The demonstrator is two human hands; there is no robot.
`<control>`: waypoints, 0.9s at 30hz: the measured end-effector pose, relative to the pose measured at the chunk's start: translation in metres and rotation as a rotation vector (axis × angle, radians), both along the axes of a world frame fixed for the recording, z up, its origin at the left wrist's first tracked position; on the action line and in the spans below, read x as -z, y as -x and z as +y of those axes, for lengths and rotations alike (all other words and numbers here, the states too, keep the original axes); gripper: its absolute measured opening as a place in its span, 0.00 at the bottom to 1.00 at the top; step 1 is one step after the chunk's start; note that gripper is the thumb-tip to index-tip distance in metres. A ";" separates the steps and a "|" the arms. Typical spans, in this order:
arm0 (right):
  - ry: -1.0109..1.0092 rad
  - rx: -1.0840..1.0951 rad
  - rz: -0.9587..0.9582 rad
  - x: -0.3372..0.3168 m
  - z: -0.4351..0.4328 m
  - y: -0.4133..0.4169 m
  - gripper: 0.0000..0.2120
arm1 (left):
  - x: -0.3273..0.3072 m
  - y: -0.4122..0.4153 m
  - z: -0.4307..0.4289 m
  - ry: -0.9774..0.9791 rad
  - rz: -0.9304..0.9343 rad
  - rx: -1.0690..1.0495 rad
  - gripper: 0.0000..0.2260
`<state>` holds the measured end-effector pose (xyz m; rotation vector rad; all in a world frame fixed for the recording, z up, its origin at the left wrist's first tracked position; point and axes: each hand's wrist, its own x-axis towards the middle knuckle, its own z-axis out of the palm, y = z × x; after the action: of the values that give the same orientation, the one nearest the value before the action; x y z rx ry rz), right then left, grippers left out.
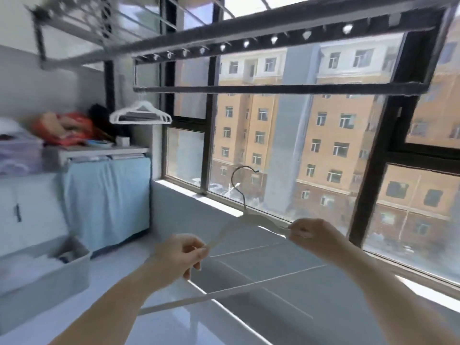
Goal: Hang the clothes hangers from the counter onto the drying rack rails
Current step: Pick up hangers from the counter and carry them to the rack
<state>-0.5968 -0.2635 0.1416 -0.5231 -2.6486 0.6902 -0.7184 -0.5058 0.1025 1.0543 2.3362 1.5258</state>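
Note:
I hold a white clothes hanger with a metal hook in front of me, below the rack. My left hand pinches its left arm and my right hand pinches its right arm. The hook points up toward the window. Overhead runs the dark drying rack; its lower rail crosses the view, and above it sits a bar with a row of holes. One white hanger hangs from the left end of the lower rail.
A large dark-framed window fills the right side, with a white sill beneath it. At left stand a cluttered shelf, a blue cloth-covered cabinet and a grey bin on the pale tiled floor.

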 end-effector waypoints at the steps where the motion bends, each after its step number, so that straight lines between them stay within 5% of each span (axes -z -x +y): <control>1: 0.019 -0.050 -0.006 -0.001 -0.009 0.025 0.10 | 0.002 0.014 -0.014 0.007 -0.001 -0.043 0.10; 13: -0.132 -0.380 0.014 -0.051 -0.075 0.313 0.03 | -0.042 0.221 -0.101 0.020 0.052 -0.458 0.08; 18: -0.039 -0.499 0.021 -0.062 -0.087 0.413 0.15 | -0.049 0.296 -0.127 0.148 0.106 -0.555 0.10; 25: -0.096 -0.505 0.018 -0.056 -0.111 0.533 0.04 | -0.039 0.406 -0.151 0.173 0.163 -0.653 0.11; 27: -0.164 -0.460 0.039 -0.062 -0.113 0.566 0.09 | -0.036 0.446 -0.154 0.141 0.164 -0.641 0.10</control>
<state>-1.1631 -0.3766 0.2033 0.1522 -2.7779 0.5869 -1.1644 -0.6596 0.1385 0.4183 3.0374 1.4477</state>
